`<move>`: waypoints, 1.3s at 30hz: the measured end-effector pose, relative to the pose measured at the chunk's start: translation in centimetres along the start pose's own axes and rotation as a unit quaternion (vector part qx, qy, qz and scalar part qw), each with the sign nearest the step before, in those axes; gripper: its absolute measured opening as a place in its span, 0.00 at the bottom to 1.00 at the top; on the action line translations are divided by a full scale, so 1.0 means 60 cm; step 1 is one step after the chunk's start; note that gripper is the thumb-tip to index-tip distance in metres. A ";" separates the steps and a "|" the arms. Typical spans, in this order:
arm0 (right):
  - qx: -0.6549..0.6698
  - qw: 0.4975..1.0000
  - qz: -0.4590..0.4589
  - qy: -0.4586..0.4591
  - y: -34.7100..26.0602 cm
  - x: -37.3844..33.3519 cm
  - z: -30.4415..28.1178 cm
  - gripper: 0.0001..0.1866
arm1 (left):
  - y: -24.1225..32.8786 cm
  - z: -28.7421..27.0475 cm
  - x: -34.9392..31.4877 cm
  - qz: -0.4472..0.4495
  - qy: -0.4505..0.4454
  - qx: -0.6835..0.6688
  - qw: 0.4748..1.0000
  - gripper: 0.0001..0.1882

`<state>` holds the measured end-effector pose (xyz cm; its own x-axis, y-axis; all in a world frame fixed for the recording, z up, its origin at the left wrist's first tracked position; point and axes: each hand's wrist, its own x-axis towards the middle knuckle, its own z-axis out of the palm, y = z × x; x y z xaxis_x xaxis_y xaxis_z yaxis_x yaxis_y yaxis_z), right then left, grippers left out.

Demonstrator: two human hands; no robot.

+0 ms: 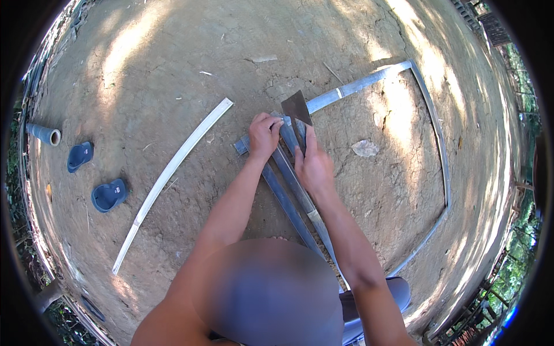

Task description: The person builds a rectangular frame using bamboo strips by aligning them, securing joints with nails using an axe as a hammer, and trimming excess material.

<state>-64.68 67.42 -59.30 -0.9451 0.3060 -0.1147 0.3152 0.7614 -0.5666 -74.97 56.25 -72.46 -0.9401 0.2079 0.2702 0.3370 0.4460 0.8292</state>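
My right hand [314, 167] is closed around a knife with a broad, dark, squared blade [296, 106]; most of its handle is hidden by the fingers. The blade is beside the upper end of a split bamboo strip [293, 183] that slants down toward my legs. My left hand [264, 135] pinches this strip near its upper end, left of the blade. Under my hands, a second dark bamboo strip [288, 210] runs roughly alongside it. A short bamboo end [241, 145] sticks out left of my left wrist.
To the right, a bamboo strip [358, 85] bends in corners around a dry leaf [365, 148]. A pale bamboo strip [170, 168] lies left. Two dark slippers [79, 157] and a hollow bamboo tube [43, 134] lie farther left on cracked earth ground [190, 46].
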 end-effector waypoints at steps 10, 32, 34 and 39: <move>0.091 0.992 0.000 0.086 0.001 -0.006 0.005 0.35 | 0.009 -0.002 0.012 -0.019 -0.027 -0.003 0.999 0.06; 0.037 0.972 0.214 0.093 0.160 -0.161 0.035 0.21 | -0.036 -0.018 0.117 -0.054 -0.340 0.024 0.938 0.15; 0.054 0.958 0.282 0.009 0.142 -0.154 0.033 0.21 | -0.056 -0.023 0.117 -0.071 -0.345 0.013 0.936 0.15; 0.131 0.950 0.283 0.024 0.126 -0.163 0.032 0.19 | -0.111 -0.043 0.139 -0.155 -0.360 -0.013 0.920 0.15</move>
<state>-53.22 69.10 -64.03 -0.6231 0.6544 -0.4283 0.7339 0.3001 -0.6093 -85.18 52.78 -74.49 -0.7093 0.6011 -0.3684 0.0473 0.5619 0.8258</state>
